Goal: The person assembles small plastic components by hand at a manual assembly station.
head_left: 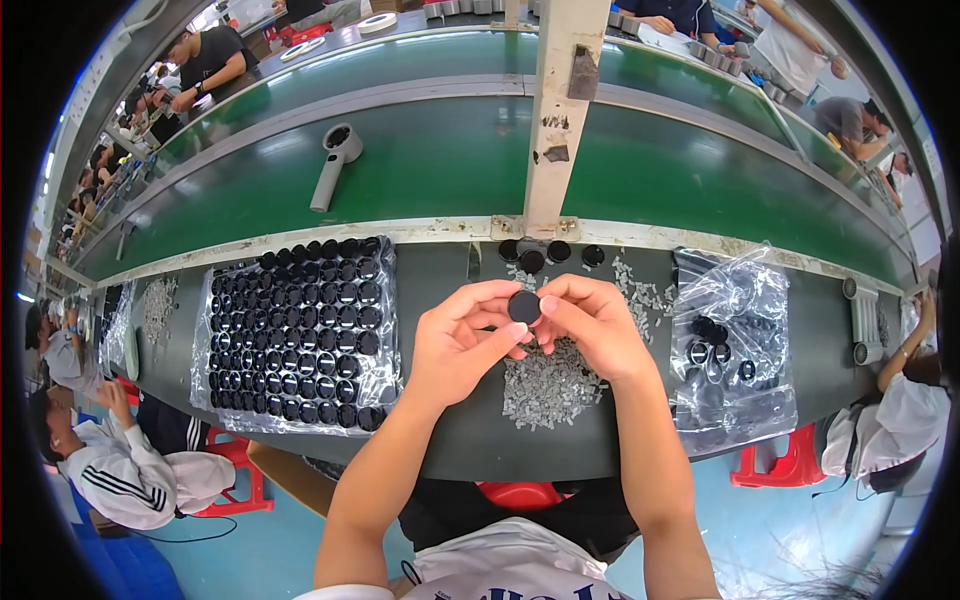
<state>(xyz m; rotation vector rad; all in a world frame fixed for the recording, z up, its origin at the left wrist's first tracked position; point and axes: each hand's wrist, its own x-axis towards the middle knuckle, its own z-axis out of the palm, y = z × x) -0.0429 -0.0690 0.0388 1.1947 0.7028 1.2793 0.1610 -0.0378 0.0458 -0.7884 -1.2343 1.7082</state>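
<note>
Between my two hands, above the dark bench, is a round black cap (524,307), its flat dark face toward me. My left hand (468,335) pinches it from the left with thumb and fingers. From the right, the thumb and fingers of my right hand (588,322) close on its edge. Below them lies a heap of small grey pieces (553,390), partly hidden by my hands. Rows of black caps (300,330) rest on clear plastic at the left. A few loose black caps (559,251) sit just beyond my hands.
At the right, a clear plastic bag (735,350) holds several black caps. Past the bench runs a green conveyor (430,170) carrying a grey handheld device (337,165). A white post (560,130) rises before me. Other people work on both sides and across the conveyor.
</note>
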